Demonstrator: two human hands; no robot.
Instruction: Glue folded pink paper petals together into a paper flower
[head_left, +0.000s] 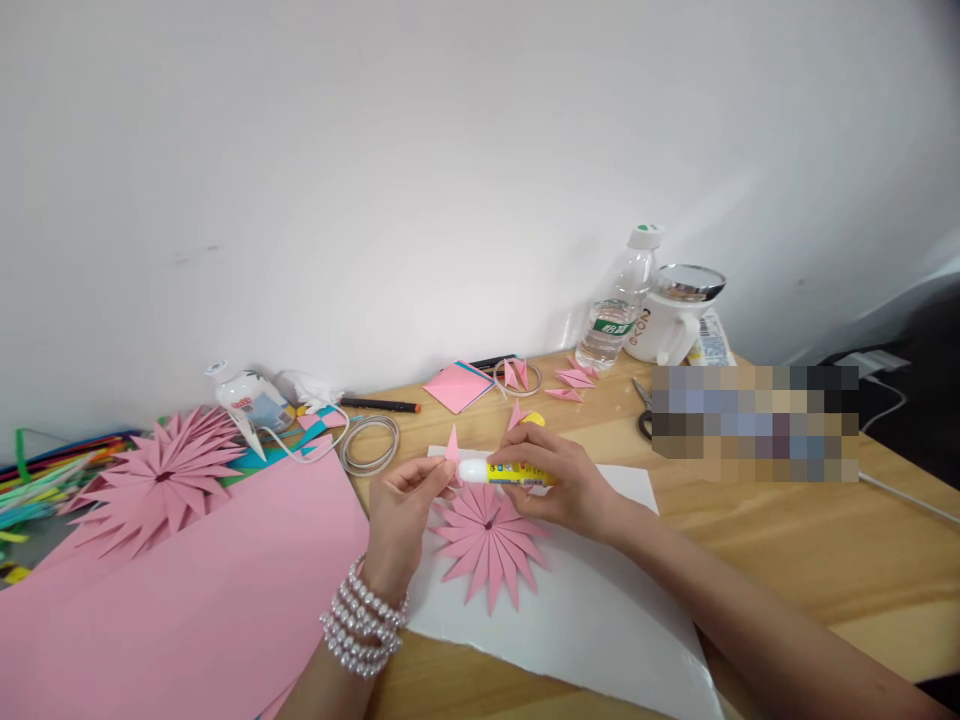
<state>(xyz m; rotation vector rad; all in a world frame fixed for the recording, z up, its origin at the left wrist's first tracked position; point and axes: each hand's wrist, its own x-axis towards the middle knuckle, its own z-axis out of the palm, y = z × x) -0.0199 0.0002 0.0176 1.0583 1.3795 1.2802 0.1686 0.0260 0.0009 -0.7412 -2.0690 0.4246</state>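
Observation:
My left hand point(409, 500) pinches a small folded pink paper piece point(453, 442), its pointed tip sticking up. In my right hand point(562, 480) is a yellow glue stick point(517, 472), lying sideways with its white end against or very close to the paper piece; I cannot tell whether they touch. Below both hands a pink paper flower point(491, 550) with many pointed petals rests on a white sheet point(600, 610). Behind my right hand a yellow cap point(534, 419) and another pink folded point point(516, 415) show in part.
Large pink sheets point(195, 610) and a second pink flower point(161, 478) lie at the left. Further back are a cable coil point(370, 446), a black pen point(381, 404), folded pink pieces point(576, 378), a water bottle point(619, 300), a white mug point(664, 325) and scissors point(643, 410).

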